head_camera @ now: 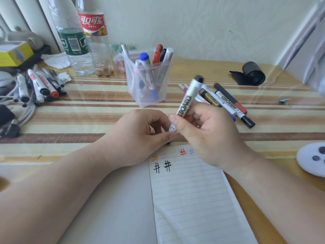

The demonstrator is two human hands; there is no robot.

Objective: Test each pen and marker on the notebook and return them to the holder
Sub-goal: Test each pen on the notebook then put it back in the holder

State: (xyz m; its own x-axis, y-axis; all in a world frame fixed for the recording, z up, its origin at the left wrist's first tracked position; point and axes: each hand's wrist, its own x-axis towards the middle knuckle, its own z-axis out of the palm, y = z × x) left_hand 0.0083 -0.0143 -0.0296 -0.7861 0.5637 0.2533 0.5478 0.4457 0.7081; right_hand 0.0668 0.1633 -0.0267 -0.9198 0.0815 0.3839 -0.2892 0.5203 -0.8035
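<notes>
Black-capped whiteboard marker (188,97) tilted above notebook (190,191) top edge, mid-surface: right hand (207,131) curled round barrel, left hand (140,136) seemingly pinching lower end; light, rigid, slick plastic, so grip mid-barrel; holder (149,85) stands near, behind.

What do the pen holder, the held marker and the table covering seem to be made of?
Pen holder: probably translucent frosted plastic; the markers inside show through its walls.
Whiteboard marker: smooth white barrel with printed lettering, most likely plastic.
Table covering: likely striped woven cloth under a clear glossy sheet, judging by the glare on it.
</notes>
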